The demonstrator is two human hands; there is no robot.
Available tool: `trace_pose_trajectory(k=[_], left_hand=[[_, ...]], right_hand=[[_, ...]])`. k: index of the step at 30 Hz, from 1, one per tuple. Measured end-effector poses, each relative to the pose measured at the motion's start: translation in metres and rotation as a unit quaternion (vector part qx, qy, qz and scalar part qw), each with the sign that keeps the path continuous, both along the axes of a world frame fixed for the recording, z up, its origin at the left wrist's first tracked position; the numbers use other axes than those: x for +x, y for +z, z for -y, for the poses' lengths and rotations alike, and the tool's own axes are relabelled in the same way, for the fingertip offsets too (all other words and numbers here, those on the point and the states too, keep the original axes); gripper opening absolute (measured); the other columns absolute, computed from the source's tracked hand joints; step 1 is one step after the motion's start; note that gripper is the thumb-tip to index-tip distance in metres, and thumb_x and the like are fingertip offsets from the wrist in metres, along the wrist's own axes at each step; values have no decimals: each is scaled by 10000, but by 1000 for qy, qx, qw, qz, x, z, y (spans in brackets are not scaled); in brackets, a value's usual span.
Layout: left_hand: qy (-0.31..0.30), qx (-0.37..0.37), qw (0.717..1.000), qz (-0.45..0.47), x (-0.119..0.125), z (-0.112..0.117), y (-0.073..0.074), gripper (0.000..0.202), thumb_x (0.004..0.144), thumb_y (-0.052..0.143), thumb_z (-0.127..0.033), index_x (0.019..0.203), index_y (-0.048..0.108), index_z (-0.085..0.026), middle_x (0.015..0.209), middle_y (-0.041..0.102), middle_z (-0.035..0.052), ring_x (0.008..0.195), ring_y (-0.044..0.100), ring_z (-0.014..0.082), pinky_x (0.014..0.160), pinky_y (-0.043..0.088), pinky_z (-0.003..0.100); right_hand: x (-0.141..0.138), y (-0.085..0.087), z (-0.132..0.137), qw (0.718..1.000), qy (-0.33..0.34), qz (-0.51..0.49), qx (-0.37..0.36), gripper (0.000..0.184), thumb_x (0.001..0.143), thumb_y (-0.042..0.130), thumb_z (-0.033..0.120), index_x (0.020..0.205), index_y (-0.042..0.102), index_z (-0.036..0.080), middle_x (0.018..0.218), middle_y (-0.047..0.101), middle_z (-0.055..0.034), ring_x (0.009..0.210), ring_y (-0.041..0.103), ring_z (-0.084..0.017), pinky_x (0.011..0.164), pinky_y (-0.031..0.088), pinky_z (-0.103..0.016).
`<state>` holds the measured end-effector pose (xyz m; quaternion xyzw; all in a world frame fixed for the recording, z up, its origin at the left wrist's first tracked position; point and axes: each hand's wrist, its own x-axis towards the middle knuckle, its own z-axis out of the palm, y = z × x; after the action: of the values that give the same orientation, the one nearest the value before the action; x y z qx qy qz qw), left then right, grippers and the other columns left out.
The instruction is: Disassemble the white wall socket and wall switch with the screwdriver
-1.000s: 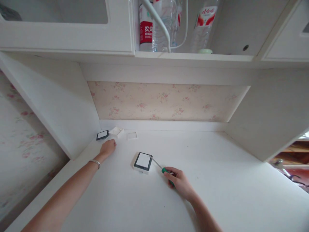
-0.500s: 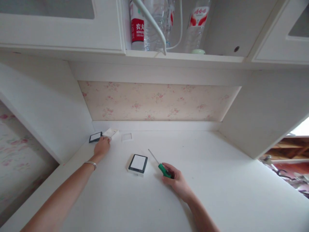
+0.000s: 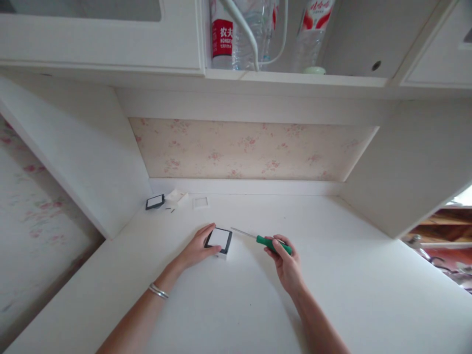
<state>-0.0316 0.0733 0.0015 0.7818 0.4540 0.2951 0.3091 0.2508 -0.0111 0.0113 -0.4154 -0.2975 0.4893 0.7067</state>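
A square white switch panel with a dark frame (image 3: 220,240) lies on the white desk (image 3: 236,305). My left hand (image 3: 197,247) grips it at its left and front edges, thumb and fingers curled around it. My right hand (image 3: 283,260) is closed around the green handle of a screwdriver (image 3: 262,239); the thin metal shaft points left toward the panel, its tip just short of the panel's right side.
At the back left corner lie a second dark-framed panel (image 3: 155,201), a white part (image 3: 177,196), a small white square frame (image 3: 201,202) and two tiny screws (image 3: 170,210). Water bottles (image 3: 221,34) and a white cable (image 3: 254,54) sit on the shelf above.
My left hand left the back corner, where two small screws now lie, and came to grip the near panel. My right hand turned the screwdriver so its shaft points left.
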Motion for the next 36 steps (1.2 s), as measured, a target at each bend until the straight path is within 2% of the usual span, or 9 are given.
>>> trace_pose_trajectory(k=[3, 5, 10, 17, 21, 25, 28, 31, 36], left_hand=[[20, 14, 1000, -13, 3, 3, -6, 769, 694, 674, -536, 1347, 421, -218, 1388, 391, 103, 1302, 329, 286, 1106, 244, 426], [30, 27, 999, -21, 6, 8, -6, 736, 692, 671, -542, 1323, 448, -235, 1354, 398, 94, 1277, 350, 277, 1092, 272, 414], [13, 24, 999, -33, 11, 25, -1, 722, 669, 704, -509, 1299, 459, -256, 1290, 388, 72, 1221, 386, 254, 1065, 318, 377], [8, 45, 998, -39, 20, 37, 6, 627, 659, 725, -425, 1218, 507, -246, 1208, 415, 62, 1154, 424, 249, 1025, 357, 373], [0, 36, 999, -30, 22, 44, 5, 620, 664, 718, -414, 1219, 507, -234, 1207, 410, 76, 1152, 425, 262, 1015, 365, 392], [2, 34, 999, -19, 22, 51, 5, 576, 725, 666, -418, 1243, 495, -235, 1222, 403, 78, 1167, 423, 252, 1032, 353, 381], [2, 42, 999, -18, 22, 53, 4, 583, 737, 658, -418, 1266, 483, -249, 1229, 395, 75, 1173, 419, 245, 1041, 346, 373], [1, 50, 999, -17, 23, 53, 2, 610, 705, 689, -417, 1260, 495, -256, 1225, 394, 70, 1167, 419, 249, 1042, 344, 373], [5, 40, 999, 0, 21, 52, 0, 593, 689, 698, -430, 1227, 528, -249, 1195, 416, 70, 1130, 449, 250, 1015, 372, 372]], right_hand=[[0, 1, 0, 1000, -22, 1, -4, 233, 757, 684, 350, 885, 556, 204, 810, 703, -38, 529, 599, -106, 492, 467, -206], [0, 2, 0, 999, -36, 15, -4, 232, 773, 667, 363, 870, 539, 195, 770, 696, -38, 494, 578, -102, 444, 426, -198], [-3, 7, 4, 993, -83, 85, -10, 252, 783, 647, 395, 854, 527, 185, 754, 684, -40, 479, 574, -117, 423, 420, -220], [-9, 16, 11, 981, -92, 170, -5, 274, 768, 653, 418, 829, 507, 194, 711, 679, -35, 468, 584, -142, 405, 447, -244], [-9, 39, 8, 963, -86, 254, 0, 275, 781, 627, 443, 793, 499, 200, 667, 678, -28, 423, 551, -127, 373, 417, -227], [-18, 78, 0, 907, -27, 421, 2, 266, 791, 605, 452, 755, 522, 202, 502, 607, 14, 387, 523, -115, 384, 401, -206], [-32, 100, -7, 881, -4, 474, 2, 270, 801, 580, 457, 728, 511, 206, 425, 553, 39, 364, 519, -114, 384, 404, -196], [-42, 107, -11, 888, -4, 458, -21, 285, 799, 562, 470, 712, 492, 208, 413, 557, 39, 342, 530, -128, 351, 404, -198], [-36, 94, -13, 922, -30, 385, -43, 300, 767, 588, 476, 706, 489, 199, 406, 579, 14, 337, 544, -147, 331, 407, -209]])
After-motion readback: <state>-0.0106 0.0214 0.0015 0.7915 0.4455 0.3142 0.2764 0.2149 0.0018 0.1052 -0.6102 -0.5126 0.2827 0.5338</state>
